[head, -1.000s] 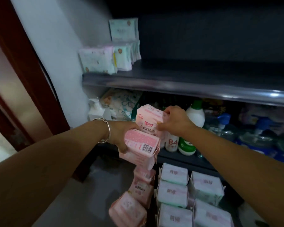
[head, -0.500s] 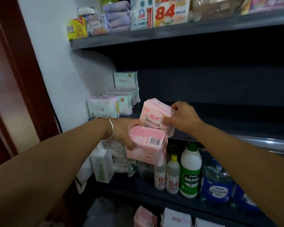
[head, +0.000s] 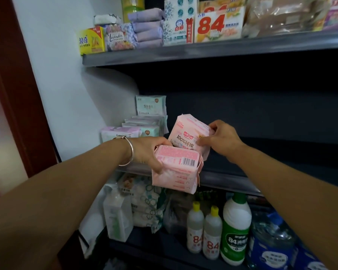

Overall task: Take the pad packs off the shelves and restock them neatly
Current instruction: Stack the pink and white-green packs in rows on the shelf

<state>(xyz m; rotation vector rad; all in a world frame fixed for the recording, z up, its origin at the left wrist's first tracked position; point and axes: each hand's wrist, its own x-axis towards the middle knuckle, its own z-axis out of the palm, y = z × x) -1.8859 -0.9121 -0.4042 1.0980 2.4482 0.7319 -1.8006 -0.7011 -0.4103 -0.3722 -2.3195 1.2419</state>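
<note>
My left hand [head: 148, 152], with a silver bangle on the wrist, grips a stack of pink pad packs [head: 176, 169] with a barcode on top, held in front of the middle shelf edge [head: 228, 182]. My right hand [head: 220, 139] pinches another pink pad pack [head: 187, 134], tilted upright just above the stack and over the middle shelf. At the shelf's left end stand pale green and white pad packs [head: 142, 125] in a small pile against the wall.
The upper shelf [head: 203, 50] carries soap boxes, purple packs and detergent boxes. Below, the bottom shelf holds white 84 bottles [head: 203, 232], a green-labelled bottle [head: 236, 230], blue jugs and bagged goods [head: 144, 203]. A dark red door frame [head: 14, 84] runs down the left.
Both hands rose with the pink packs from the lower shelf level up to the middle shelf, and the view tilted upward. The right hand's pack now tips over the shelf.
</note>
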